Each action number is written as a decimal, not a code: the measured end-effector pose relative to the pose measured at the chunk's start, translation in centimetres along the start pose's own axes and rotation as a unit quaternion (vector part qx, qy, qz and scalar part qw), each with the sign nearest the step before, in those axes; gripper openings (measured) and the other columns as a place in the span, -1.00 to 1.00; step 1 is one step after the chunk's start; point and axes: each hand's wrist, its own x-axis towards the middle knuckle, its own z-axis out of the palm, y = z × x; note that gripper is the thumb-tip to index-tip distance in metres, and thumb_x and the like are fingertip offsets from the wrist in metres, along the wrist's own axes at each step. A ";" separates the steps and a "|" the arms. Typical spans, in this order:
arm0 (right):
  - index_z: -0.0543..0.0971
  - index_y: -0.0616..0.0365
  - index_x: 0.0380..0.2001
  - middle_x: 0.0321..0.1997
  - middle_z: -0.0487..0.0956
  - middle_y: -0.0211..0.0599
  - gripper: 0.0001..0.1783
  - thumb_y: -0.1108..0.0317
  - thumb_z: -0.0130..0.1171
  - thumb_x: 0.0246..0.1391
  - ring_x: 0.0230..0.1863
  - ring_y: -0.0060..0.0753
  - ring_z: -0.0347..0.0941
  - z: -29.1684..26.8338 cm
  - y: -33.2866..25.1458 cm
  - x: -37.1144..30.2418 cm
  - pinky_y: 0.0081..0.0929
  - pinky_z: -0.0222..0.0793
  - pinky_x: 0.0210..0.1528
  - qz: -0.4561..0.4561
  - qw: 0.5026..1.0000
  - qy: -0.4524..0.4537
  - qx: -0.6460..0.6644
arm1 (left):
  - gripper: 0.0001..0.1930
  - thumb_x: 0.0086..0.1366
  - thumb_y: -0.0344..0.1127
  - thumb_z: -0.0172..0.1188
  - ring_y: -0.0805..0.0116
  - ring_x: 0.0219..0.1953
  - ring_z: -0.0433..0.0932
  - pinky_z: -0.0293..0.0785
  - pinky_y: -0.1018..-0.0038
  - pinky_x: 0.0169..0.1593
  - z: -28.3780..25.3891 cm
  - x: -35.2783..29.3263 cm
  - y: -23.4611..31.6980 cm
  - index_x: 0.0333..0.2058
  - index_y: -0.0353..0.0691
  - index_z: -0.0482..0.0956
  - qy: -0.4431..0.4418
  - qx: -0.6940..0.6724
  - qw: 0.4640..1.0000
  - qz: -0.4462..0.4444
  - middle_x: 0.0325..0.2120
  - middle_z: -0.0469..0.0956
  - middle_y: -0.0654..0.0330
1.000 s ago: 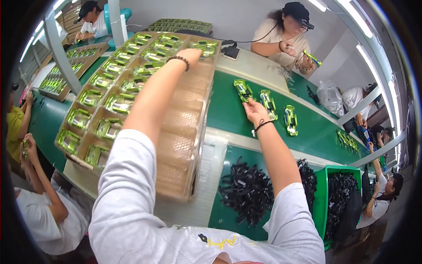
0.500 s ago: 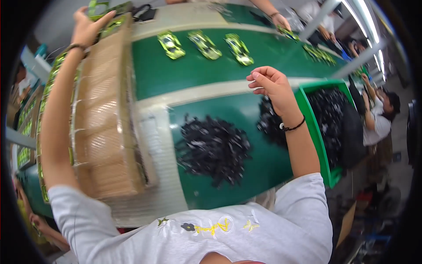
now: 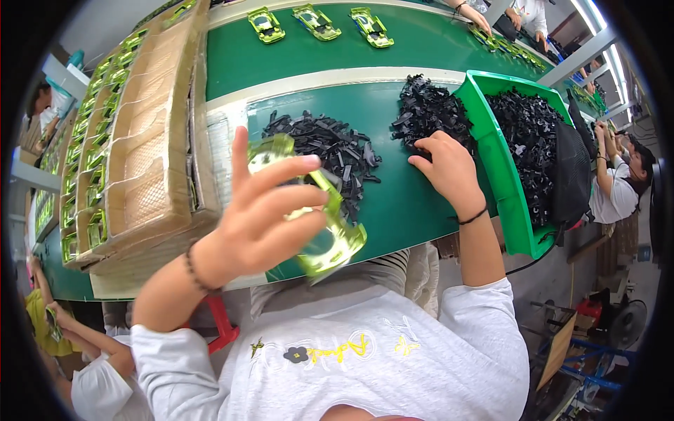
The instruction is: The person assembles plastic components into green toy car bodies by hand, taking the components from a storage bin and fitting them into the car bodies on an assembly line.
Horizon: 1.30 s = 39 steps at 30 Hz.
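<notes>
My left hand (image 3: 263, 221) grips a shiny lime-green toy car body shell (image 3: 330, 245), tilted and smeared by motion, in front of my chest. The fingers hide part of the shell. Behind it lies a loose heap of black plastic parts (image 3: 347, 151) on the green tabletop. My right hand (image 3: 449, 172) is at the near edge of a second black parts heap (image 3: 430, 112). Its fingers are bent, and a gap shows between thumb and forefinger; no held part can be made out there.
At left stands a cardboard tray (image 3: 151, 140) with dividers, some rows filled with green shells. Three shells (image 3: 316, 22) lie on the green belt (image 3: 281, 59) beyond. A green bin (image 3: 509, 203) of black parts stands at right. Co-workers sit farther along the line.
My left hand has come from the tray's far end toward my chest with a green shell. My right hand has moved down to the heap beside the bin. The view has tilted downward.
</notes>
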 end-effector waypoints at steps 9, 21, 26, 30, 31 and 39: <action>0.59 0.16 -0.46 -0.23 0.57 -0.27 -0.91 0.47 0.27 -0.13 -0.31 -0.35 0.50 -1.6 -4.4 -0.1 -0.50 0.38 -0.30 -0.084 0.957 0.065 0.270 | -0.79 -0.23 -0.54 0.28 -0.34 0.23 0.00 -0.06 -0.06 0.25 4.9 -2.9 -2.8 -0.60 -0.05 0.49 0.112 -0.001 0.990 -0.082 0.16 0.18 -0.12; 0.54 0.29 -0.34 0.19 0.34 -0.28 -0.89 0.48 0.18 0.05 -0.20 -0.70 0.43 3.9 -14.8 1.3 -0.69 0.36 -0.16 -0.013 0.696 -0.095 0.712 | -0.10 -0.25 -0.15 0.34 0.07 0.33 -0.10 0.19 0.28 0.21 3.9 -2.5 -2.5 0.16 -0.07 0.16 0.303 -0.526 0.730 -0.313 0.28 -0.23 0.06; 0.57 0.16 -0.44 0.02 0.48 -0.24 -0.90 0.52 0.21 -0.11 -0.18 -0.35 0.46 2.5 -16.1 1.4 -0.49 0.35 -0.14 -0.245 0.895 0.048 0.370 | -0.49 0.35 0.13 -0.22 0.42 -0.10 0.45 0.43 0.45 -0.08 1.9 -1.8 -2.1 0.08 -0.10 0.28 0.250 -0.728 0.452 -0.452 -0.18 0.46 0.25; 0.59 0.06 -0.45 -0.11 0.53 -0.46 -0.81 0.40 0.15 -0.27 -0.19 -0.37 0.41 2.1 -16.7 1.4 -0.46 0.21 -0.10 -0.363 0.908 0.208 0.018 | -0.30 0.27 0.35 -0.26 0.42 -0.15 0.45 0.43 0.49 -0.08 2.8 -1.7 -1.6 0.05 -0.16 0.32 0.240 -0.684 0.490 -0.485 -0.16 0.44 0.19; 0.58 0.08 -0.45 -0.16 0.54 -0.48 -0.81 0.41 0.15 -0.28 -0.22 -0.41 0.40 2.4 -16.8 1.3 -0.48 0.20 -0.14 -0.373 0.897 0.237 0.004 | -0.30 0.27 0.35 -0.26 0.42 -0.16 0.45 0.43 0.49 -0.08 2.9 -1.7 -1.7 0.06 -0.17 0.31 0.245 -0.670 0.531 -0.457 -0.17 0.44 0.17; 0.60 0.15 -0.40 -0.27 0.57 -0.47 -0.73 0.42 0.15 -0.33 -0.37 -0.55 0.37 3.8 -16.5 1.5 -0.54 0.17 -0.32 -0.416 0.856 0.306 0.014 | -0.34 0.30 0.31 -0.27 0.43 -0.19 0.44 0.42 0.54 -0.10 3.3 -2.4 -1.8 -0.01 -0.22 0.30 0.282 -0.651 0.567 -0.419 -0.21 0.43 0.15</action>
